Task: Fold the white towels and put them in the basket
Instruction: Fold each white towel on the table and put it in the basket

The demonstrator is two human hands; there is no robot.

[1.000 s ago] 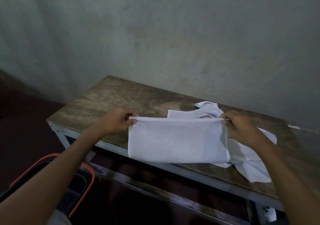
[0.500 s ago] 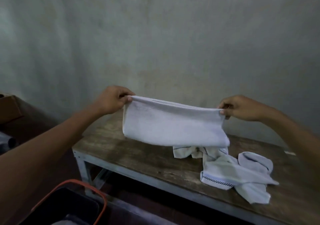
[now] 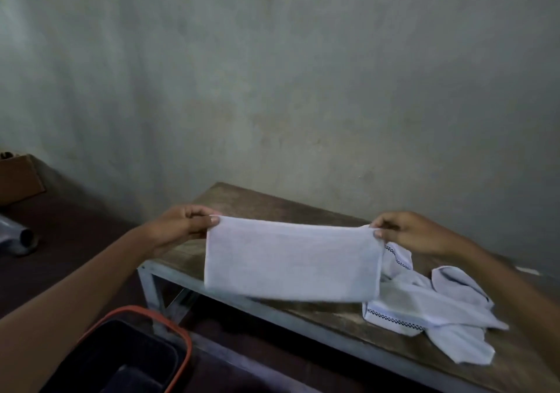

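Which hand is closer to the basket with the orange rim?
Left. The left hand pinches one top corner of the towel, just up from the basket; the right hand pinches the other corner, farther off, over the table.

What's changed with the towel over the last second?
The folded towel has been lifted off the table and now hangs in the air. The left hand and right hand still pinch its top corners. The loose towels stay heaped on the table, the basket on the floor.
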